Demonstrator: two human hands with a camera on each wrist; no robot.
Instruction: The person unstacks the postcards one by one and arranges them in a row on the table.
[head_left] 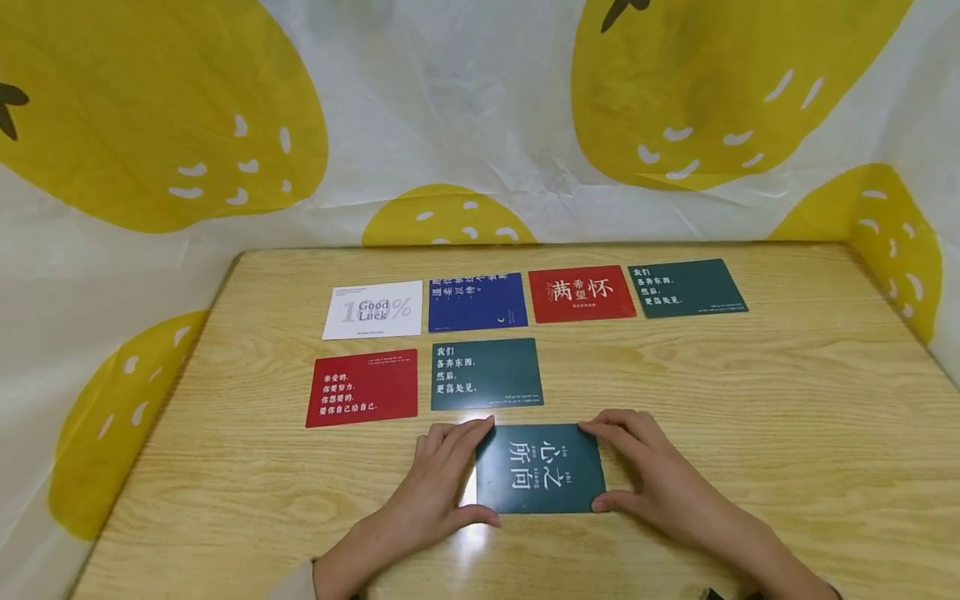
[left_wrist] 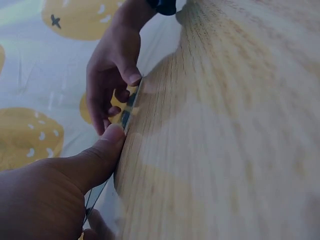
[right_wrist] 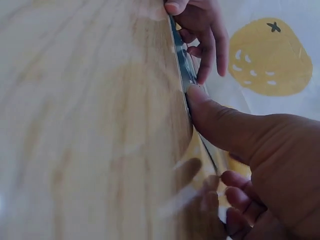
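A dark green postcard [head_left: 540, 492] with white characters turned sideways lies low over the table, between both hands. My left hand [head_left: 442, 475] holds its left side, fingertips at the far corner and thumb at the near one. On the other side my right hand [head_left: 652, 475] grips the right corners the same way, thumb near and index finger far. In the left wrist view, the left thumb [left_wrist: 107, 150] lies along the card's near edge. The right thumb [right_wrist: 215, 112] sits at that edge in the right wrist view.
Beyond the hands lie a red card [head_left: 363, 408] and a green card [head_left: 487, 375]. Farther back, a white card [head_left: 375, 329], a blue card [head_left: 480, 308], a red card [head_left: 577, 312] and a green card [head_left: 690, 287] form a row. A lemon-print cloth [head_left: 465, 108] hangs behind the wooden table [head_left: 225, 467].
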